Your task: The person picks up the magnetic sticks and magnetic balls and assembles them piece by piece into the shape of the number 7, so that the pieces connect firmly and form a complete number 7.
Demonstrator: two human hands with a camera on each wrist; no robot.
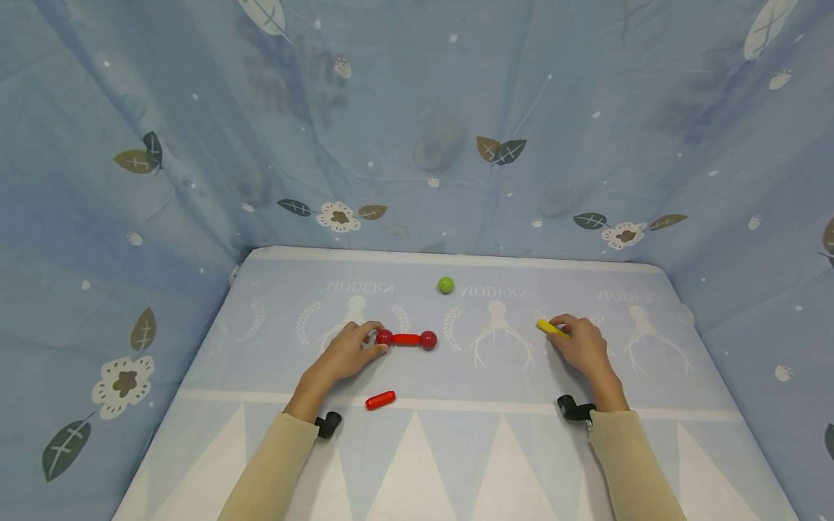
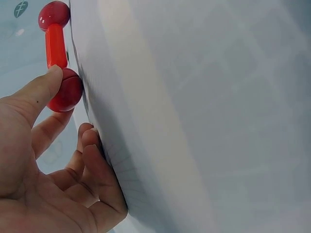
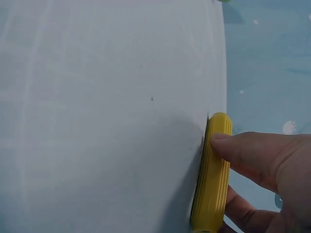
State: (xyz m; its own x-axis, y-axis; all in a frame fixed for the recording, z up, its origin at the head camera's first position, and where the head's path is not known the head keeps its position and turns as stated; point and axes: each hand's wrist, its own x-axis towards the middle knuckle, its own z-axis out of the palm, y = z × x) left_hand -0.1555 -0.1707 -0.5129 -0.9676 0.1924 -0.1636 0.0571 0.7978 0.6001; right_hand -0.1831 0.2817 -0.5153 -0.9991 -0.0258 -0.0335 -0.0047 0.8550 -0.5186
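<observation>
On top of the bench [image 1: 456, 463], draped in pale blue printed cloth and walled on three sides by blue leaf-patterned fabric [image 1: 417, 123]. Two beige sleeves [image 1: 274, 463] reaching in from the near edge, a small black device at each wrist. Left hand [image 1: 345, 352] resting left of centre, thumb and fingers curled round the near ball of a red dumbbell-shaped piece [image 1: 406, 339]: two dark red balls joined by a brighter red rod, lying flat, crosswise. Seen from the left wrist view, thumb tip [image 2: 51, 77] pressed on that ball, the other fingers tucked beneath. Right hand [image 1: 583, 347] well apart to the right, pinching a ribbed yellow stick [image 1: 551, 328] against the cloth; thumb laid along its side in the right wrist view, stick [image 3: 212, 174] flat on the surface. Loose red rod [image 1: 381, 400] nearer the front edge, between the forearms, touched by neither hand. Small green ball [image 1: 446, 285] alone toward the back, well beyond both hands. No containers visible.
</observation>
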